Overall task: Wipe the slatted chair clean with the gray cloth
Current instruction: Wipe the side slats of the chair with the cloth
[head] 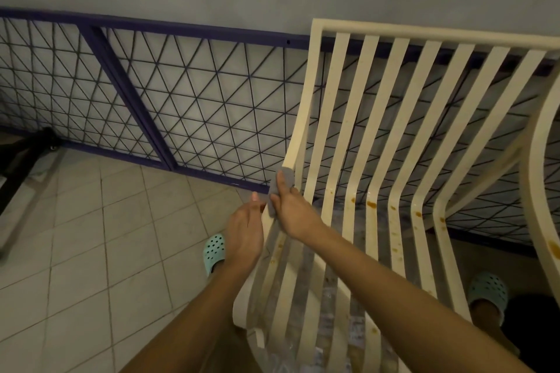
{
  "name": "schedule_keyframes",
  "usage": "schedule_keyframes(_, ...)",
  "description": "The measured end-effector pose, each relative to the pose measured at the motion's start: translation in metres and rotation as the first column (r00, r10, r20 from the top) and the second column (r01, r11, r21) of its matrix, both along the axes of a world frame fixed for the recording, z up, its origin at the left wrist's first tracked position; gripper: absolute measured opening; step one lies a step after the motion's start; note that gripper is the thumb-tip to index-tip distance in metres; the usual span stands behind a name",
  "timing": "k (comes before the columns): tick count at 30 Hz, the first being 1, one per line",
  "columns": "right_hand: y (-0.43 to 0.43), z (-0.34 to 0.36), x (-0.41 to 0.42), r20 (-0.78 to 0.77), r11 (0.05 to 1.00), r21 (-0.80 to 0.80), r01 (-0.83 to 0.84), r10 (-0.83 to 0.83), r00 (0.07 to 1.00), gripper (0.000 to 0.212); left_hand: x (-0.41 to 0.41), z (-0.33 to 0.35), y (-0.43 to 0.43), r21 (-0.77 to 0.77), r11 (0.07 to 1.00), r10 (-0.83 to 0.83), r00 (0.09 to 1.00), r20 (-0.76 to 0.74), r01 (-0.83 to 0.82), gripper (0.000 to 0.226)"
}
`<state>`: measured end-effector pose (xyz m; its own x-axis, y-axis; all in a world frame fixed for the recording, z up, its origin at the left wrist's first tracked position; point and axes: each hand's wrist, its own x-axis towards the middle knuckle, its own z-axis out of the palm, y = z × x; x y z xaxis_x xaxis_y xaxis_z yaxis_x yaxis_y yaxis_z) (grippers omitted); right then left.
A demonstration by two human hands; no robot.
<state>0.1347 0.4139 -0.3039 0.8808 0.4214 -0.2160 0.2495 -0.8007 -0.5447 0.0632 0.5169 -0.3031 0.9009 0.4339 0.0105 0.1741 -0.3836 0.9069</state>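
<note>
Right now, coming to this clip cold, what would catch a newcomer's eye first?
The cream slatted chair fills the right half, with orange-brown stains spotting its slats near the bend of the seat. At its left edge the right hand presses the gray cloth on the outer rail while the left hand steadies it beside. Behind, a purple-framed wire grid leans on the gray wall.

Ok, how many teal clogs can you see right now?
2. One clog on the tiles left of the chair, the other at lower right beyond its slats.
</note>
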Motion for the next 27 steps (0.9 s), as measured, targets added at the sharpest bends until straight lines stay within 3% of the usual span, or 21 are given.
schedule_keyframes(2,0.000,0.003,0.020,-0.002,1.000,-0.027,0.015,-0.015,1.000,0.060,0.000,-0.001,0.001,-0.008,1.000,0.001,1.000,-0.011,-0.001,0.075)
schedule_keyframes(5,0.000,0.006,0.048,-0.006,0.998,-0.031,0.047,-0.048,0.999,0.061,-0.001,0.005,-0.001,-0.018,1.000,-0.005,0.999,-0.032,0.004,0.060)
schedule_keyframes(9,0.004,0.011,0.063,-0.028,0.995,-0.023,0.093,-0.094,0.995,0.062,-0.001,0.003,0.000,-0.008,1.000,0.011,0.999,-0.048,-0.011,0.070)
schedule_keyframes(14,0.013,0.006,0.030,-0.059,0.986,0.095,0.139,-0.134,0.989,0.067,0.001,0.002,-0.001,-0.020,1.000,0.018,0.999,-0.044,-0.019,0.072)
schedule_keyframes(17,0.015,-0.001,-0.005,-0.074,0.975,0.185,0.125,-0.113,0.991,0.066,0.003,0.002,-0.003,0.014,1.000,0.013,1.000,-0.023,-0.013,0.059)
schedule_keyframes(19,0.015,0.006,-0.029,-0.171,0.936,0.307,0.174,-0.125,0.977,0.062,0.002,0.004,-0.003,0.048,0.999,-0.002,1.000,-0.008,0.003,0.052)
schedule_keyframes(21,0.011,0.002,-0.042,-0.228,0.891,0.388,0.236,-0.155,0.961,0.075,0.001,0.003,-0.004,0.050,0.999,-0.019,1.000,0.014,0.018,0.048)
schedule_keyframes(24,0.004,0.004,-0.049,-0.214,0.939,0.304,0.162,-0.099,0.972,0.050,0.002,0.001,-0.002,-0.040,0.999,-0.014,0.999,-0.032,0.013,0.043)
schedule_keyframes(27,-0.004,0.004,-0.035,-0.092,0.982,0.190,0.005,0.013,0.996,0.056,0.014,0.002,-0.001,-0.028,0.998,-0.053,0.995,-0.080,0.051,0.051)
